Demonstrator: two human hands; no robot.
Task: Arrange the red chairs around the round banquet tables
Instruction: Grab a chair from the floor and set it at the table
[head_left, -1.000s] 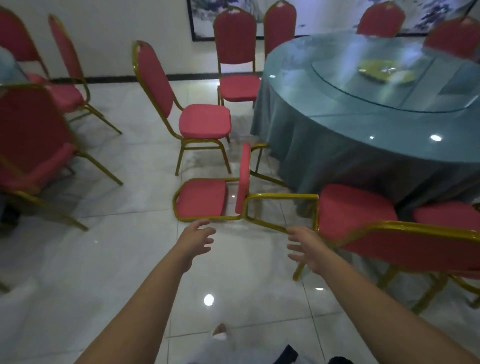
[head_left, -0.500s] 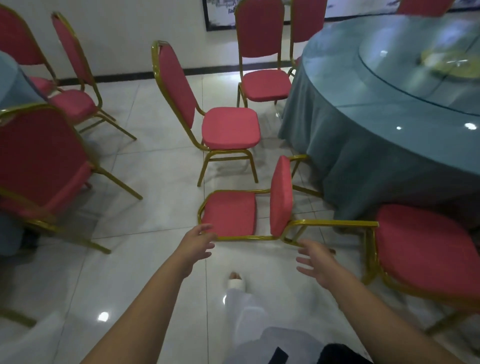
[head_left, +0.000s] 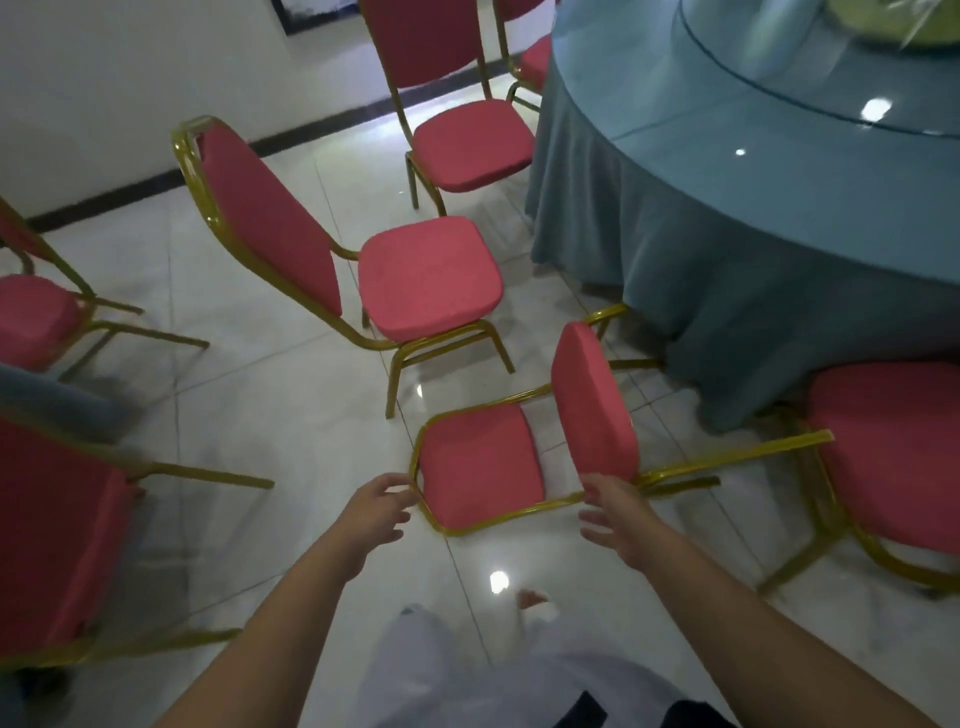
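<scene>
Tipped red chair (head_left: 480, 467) lies on its back on floor, just beside round table (head_left: 753, 218). Left hand (head_left: 376, 512) at backrest frame, right hand (head_left: 618, 514) at seat edge; both spread, holding nothing.

dim, cool indoor light with a bluish cast, so the reds look muted; light comes from above and shows as small white glare spots on the glossy floor (head_left: 291, 426), one at the near centre, and on the glass top of the round table (head_left: 779, 130) at the far right; a broader pale sheen lies on the tiles by the far wall; shadows are soft and faint, darkest at the near left; the tablecloth (head_left: 727, 291) darkens low in its folds; the near-left chair (head_left: 52, 519) is smeared by motion blur; the whole frame is soft; wide-angle bending tilts the baseboard (head_left: 156, 182) and stretches things at the edges
</scene>
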